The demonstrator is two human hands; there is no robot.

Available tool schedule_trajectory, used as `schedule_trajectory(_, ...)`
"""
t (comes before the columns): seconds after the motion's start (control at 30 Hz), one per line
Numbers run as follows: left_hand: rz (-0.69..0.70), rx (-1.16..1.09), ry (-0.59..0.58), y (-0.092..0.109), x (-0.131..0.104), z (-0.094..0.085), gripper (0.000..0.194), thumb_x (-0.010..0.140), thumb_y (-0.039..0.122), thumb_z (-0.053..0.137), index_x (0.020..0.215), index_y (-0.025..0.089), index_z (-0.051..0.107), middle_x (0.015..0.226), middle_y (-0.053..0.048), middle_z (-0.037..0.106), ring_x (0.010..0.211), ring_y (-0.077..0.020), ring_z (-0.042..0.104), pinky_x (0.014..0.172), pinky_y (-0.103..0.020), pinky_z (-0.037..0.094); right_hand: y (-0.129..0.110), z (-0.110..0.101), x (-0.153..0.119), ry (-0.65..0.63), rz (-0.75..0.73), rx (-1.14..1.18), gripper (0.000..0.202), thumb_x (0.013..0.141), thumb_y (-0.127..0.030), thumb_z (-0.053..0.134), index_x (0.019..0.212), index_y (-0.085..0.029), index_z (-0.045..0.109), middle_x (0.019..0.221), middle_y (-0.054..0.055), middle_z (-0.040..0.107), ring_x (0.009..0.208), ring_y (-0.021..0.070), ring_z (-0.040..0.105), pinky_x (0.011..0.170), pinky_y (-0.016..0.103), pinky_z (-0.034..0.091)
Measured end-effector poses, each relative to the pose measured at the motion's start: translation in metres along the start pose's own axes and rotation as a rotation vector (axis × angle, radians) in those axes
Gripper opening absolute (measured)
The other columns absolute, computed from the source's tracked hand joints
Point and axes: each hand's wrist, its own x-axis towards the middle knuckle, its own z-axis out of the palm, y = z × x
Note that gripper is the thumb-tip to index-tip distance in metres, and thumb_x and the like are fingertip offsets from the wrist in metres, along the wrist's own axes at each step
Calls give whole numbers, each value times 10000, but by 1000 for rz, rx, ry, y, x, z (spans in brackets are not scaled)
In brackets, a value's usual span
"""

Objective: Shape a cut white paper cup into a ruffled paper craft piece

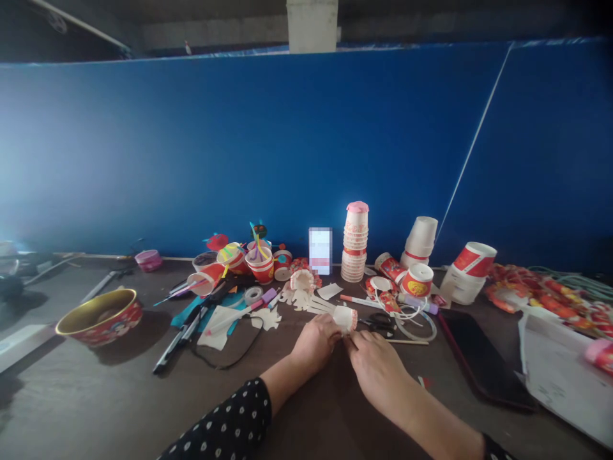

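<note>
A small white paper cup (pixel 345 319) with a reddish rim lies on its side near the middle of the table, with long cut strips fanning out to its left. My left hand (pixel 317 343) is closed at the cup's near left side, fingers curled on it. At its near right edge, my right hand (pixel 376 362) rests with fingers bent together, the fingertips partly hidden. Just behind the cup lie white paper scraps (pixel 329 291) and a cut cup (pixel 302 281). Black-handled scissors (pixel 378 321) are right of it.
A tall cup stack (pixel 354 255) stands behind my hands. On the left are a gold-rimmed bowl (pixel 103 322), a black-and-silver knife (pixel 177 345) and decorated cups (pixel 261 268). A dark phone (pixel 486 358), a paper sheet (pixel 565 377) and more cups (pixel 469 275) lie right.
</note>
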Motion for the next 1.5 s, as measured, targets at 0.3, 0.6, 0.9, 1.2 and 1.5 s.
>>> schedule_trajectory(0.3, -57, 30, 48, 0, -3, 4, 197, 823, 111, 496, 653, 152, 586, 700, -32, 580, 709, -169, 542, 676, -267, 438, 1, 5, 3, 25, -21, -13, 314, 815, -50, 434, 1044, -112, 640, 972, 125, 627, 883, 245, 562, 761, 366, 431)
schedule_trajectory(0.6, 68, 18, 77, 1, -7, 1, 212, 798, 101, 498, 628, 147, 617, 709, -38, 587, 696, -153, 536, 669, -255, 435, 1, 4, 5, 24, 0, -57, 307, 814, -41, 435, 1045, -98, 628, 988, 142, 617, 897, 258, 564, 763, 375, 443)
schedule_trajectory(0.9, 63, 69, 26, 3, -7, 0, 220, 824, 107, 482, 647, 140, 608, 733, -46, 570, 713, -159, 516, 680, -263, 420, -4, 9, 3, 66, -20, -63, 295, 806, -17, 428, 1011, -69, 634, 943, 162, 649, 866, 254, 602, 758, 367, 451)
schedule_trajectory(1.2, 0, 61, -17, 6, -9, -2, 159, 765, 68, 477, 694, 145, 598, 826, -53, 553, 767, -167, 520, 698, -256, 432, 14, -5, 2, 41, 47, 54, 294, 820, -10, 392, 905, -145, 639, 836, 82, 662, 812, 214, 612, 683, 308, 420)
schedule_trajectory(1.5, 24, 9, 7, 3, -5, 0, 192, 797, 88, 471, 697, 150, 623, 807, -49, 573, 752, -161, 533, 692, -248, 442, 23, -1, 4, 81, 25, 160, 290, 873, -96, 393, 875, -197, 665, 907, 42, 661, 875, 174, 579, 759, 251, 396)
